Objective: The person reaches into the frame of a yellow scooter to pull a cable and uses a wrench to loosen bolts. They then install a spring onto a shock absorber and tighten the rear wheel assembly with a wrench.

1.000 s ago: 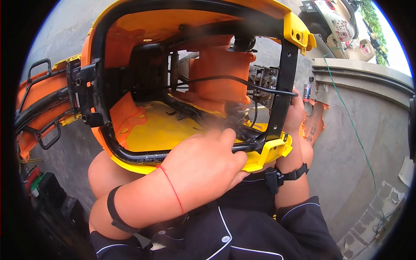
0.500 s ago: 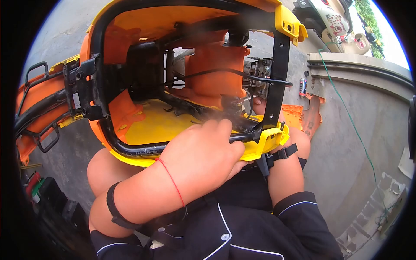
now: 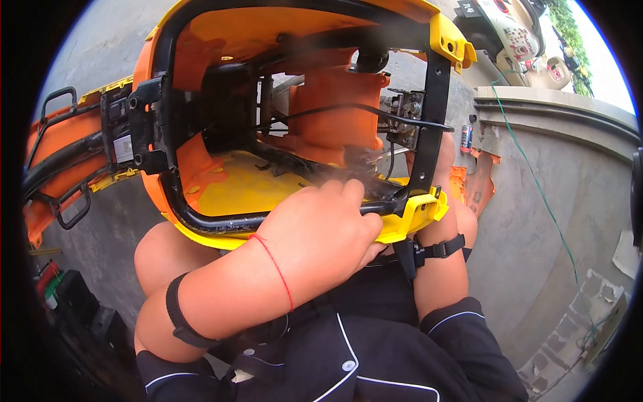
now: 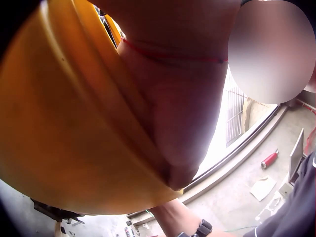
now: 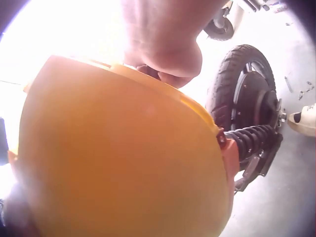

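A yellow and orange scooter body shell (image 3: 248,179) lies open toward me, with a black tube frame (image 3: 231,224) round its opening. My left hand (image 3: 321,224) grips the near edge, fingers over the frame tube and thumb against the yellow panel (image 4: 64,123) outside. Past the black crossbar (image 3: 435,120), my right hand (image 3: 444,161) is partly hidden, reaching in from the right side. Its curled fingers hold a thin shiny metal rod-like tool (image 3: 392,153), which points inward beside a metal latch mechanism (image 3: 405,110). A black cable (image 3: 348,106) runs across the opening.
A wheel (image 5: 244,89) and coil spring shock (image 5: 252,138) stand beyond the shell. Orange panels (image 3: 482,184) and a spray can (image 3: 466,138) are on the floor at right. Another scooter (image 3: 516,33) is parked behind, and a green cord (image 3: 536,181) crosses the concrete.
My right hand has shifted inward and back slightly behind the crossbar, and the shiny tool has come into view. The shell moves slightly in view. My left hand keeps its grip on the edge.
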The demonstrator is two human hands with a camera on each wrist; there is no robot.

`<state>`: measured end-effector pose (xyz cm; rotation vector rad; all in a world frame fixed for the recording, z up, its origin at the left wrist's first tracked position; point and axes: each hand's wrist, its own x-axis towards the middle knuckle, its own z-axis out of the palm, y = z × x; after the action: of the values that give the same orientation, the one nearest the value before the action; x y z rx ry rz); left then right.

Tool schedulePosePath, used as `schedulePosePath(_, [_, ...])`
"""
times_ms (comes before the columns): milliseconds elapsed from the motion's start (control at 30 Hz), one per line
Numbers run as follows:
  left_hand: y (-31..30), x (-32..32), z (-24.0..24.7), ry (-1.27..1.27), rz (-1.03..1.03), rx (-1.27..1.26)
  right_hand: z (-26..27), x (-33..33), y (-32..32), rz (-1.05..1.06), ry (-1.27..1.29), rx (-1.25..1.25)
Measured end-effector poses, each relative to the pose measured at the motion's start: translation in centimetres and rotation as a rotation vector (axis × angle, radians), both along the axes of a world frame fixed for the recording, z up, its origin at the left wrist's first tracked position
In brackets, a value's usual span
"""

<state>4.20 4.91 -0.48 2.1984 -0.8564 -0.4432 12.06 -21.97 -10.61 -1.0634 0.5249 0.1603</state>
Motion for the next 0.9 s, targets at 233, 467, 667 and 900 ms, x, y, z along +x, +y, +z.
schedulePosePath(233, [-0.1, 0.2, 0.3, 0.009, -0.012, 0.018, 7.5, -1.9, 2.9, 0.172, -0.180, -0.550])
schedulePosePath(467, [0.1, 0.4, 0.5, 0.040, -0.031, 0.023, 6.2, -1.0, 1.4, 0.029, -0.253, -0.392])
schedulePosePath(667, [0.2, 0.5, 0.4, 0.048, -0.028, 0.006, 4.2, 0.3, -0.3, -0.104, -0.013, -0.019])
schedulePosePath(900, [0.2, 0.3, 0.2, 0.041, -0.001, -0.014, -0.4, 0.2, -2.8, -0.018, 0.029, 0.071])
